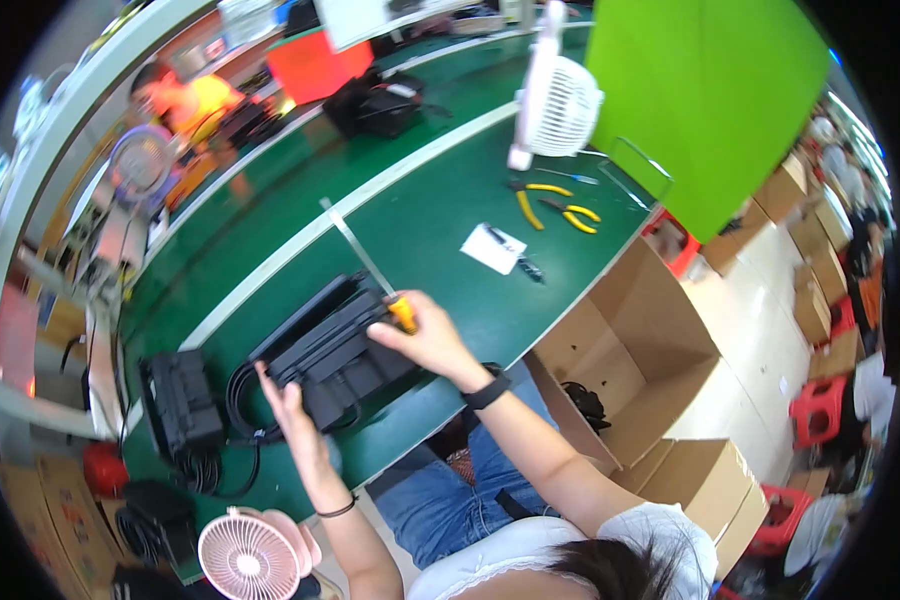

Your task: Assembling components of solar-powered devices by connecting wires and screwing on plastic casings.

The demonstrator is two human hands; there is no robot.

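On the green bench in front of me lies a black plastic case-like unit point(345, 355) with ribbed, boxy sections and a coiled black cable point(238, 395) at its left end. My left hand point(295, 415) is open along the unit's near left side, fingers stretched out and thumb apart. Over the right end of the unit, my right hand point(425, 335) closes round the yellow-orange handle of a long screwdriver point(358, 245). Its pale metal shaft points away to the far left, clear of the unit. A second black unit point(182, 400) with cable sits further left.
Yellow-handled pliers point(575, 215), a white paper point(492, 248) with small dark parts and a white fan point(560, 105) are at the far right. An open cardboard box point(640, 350) adjoins the bench's right edge. A pink fan point(250, 555) stands near left. Another person point(195, 105) sits across.
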